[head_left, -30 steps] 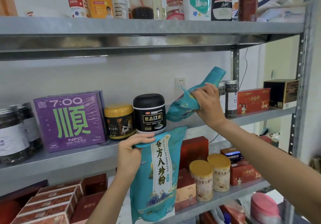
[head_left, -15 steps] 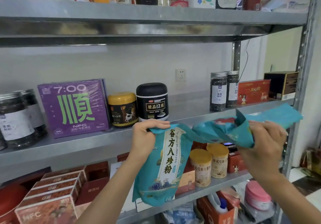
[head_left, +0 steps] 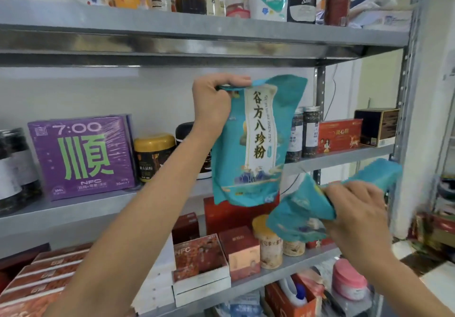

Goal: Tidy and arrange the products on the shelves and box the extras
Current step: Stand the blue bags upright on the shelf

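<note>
Teal pouch [head_left: 258,144] hangs at centre frame, its top pinched in your left hand [head_left: 211,105]; a second pouch [head_left: 302,213], lower right, is crumpled in your right hand [head_left: 357,215]. Neither is on a shelf [head_left: 344,159] or boxed yet, so most of the tidying looks left to do

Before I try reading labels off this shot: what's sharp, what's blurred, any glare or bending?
Head view: the upright teal pouch pinched by the left hand prints legibly; head view: the crumpled teal pouch in the right hand is motion-smeared; head view: shrink-wrap on the purple box shows faint glare, and the right shelf post leans, wide-angle distortion.
</note>
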A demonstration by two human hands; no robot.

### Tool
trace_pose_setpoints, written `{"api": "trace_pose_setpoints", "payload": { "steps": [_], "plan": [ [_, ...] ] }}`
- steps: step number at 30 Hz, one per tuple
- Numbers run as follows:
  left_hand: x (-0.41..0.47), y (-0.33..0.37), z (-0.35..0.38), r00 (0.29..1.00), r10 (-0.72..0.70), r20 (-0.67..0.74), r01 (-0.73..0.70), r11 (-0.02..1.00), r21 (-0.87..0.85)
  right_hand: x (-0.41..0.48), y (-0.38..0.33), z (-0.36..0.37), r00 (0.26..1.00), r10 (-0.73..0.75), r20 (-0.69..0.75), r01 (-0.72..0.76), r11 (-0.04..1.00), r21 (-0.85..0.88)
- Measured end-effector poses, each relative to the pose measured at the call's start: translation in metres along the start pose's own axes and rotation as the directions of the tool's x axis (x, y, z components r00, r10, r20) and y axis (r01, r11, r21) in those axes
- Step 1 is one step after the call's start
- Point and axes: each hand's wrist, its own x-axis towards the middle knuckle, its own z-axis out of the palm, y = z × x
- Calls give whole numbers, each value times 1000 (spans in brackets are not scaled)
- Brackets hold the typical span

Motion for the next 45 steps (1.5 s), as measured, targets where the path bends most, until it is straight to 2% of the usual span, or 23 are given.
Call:
{"api": "trace_pose_setpoints", "payload": {
  "steps": [3,5,8,11,14,19,21,24,27,29,31,33,35,38,45],
  "plan": [
    [33,4,10,996,60,-67,-57,997,44,6,-16,19,977,-58,207,46,997,64],
    [47,2,12,994,59,-96,-56,998,29,15,-29,28,943,-46,328,2,991,131],
    [60,-3,16,992,52,-116,-51,999,10,38,-41,46,836,-69,544,-39,982,185],
    [66,-10,15,992,42,-118,-38,998,40,57,-50,67,744,-126,656,-40,972,232],
    [69,-19,11,994,21,-103,-17,999,45,69,-54,84,717,-132,685,-93,955,281],
    [70,-30,-3,988,-113,-109,112,994,-10,82,-50,103,678,-90,729,-93,974,206],
    [71,-35,-5,982,-188,-33,188,982,-20,82,-47,109,666,-101,739,-44,984,174],
    [71,-40,-5,958,-260,124,252,964,79,79,-40,119,639,-111,761,-6,989,149],
    [78,-45,-9,929,-338,154,323,940,112,76,-35,126,622,-94,777,-19,991,135],
    [85,-46,-14,897,-400,188,357,906,228,77,-33,129,620,-92,779,-18,991,131],
    [88,-45,-17,848,-479,227,341,821,458,77,-32,132,625,-89,776,-23,991,132],
    [89,-46,-17,820,-534,207,328,734,595,78,-31,134,623,-92,777,-22,991,134],
    [91,-50,-14,821,-550,150,358,702,616,78,-31,137,624,-98,775,-19,990,141],
    [92,-57,-7,843,-531,89,382,706,596,78,-31,141,610,-93,787,-36,989,145],
    [84,-81,-2,922,-384,55,256,709,658,83,-32,144,576,-79,814,-58,989,137]
  ]
}}
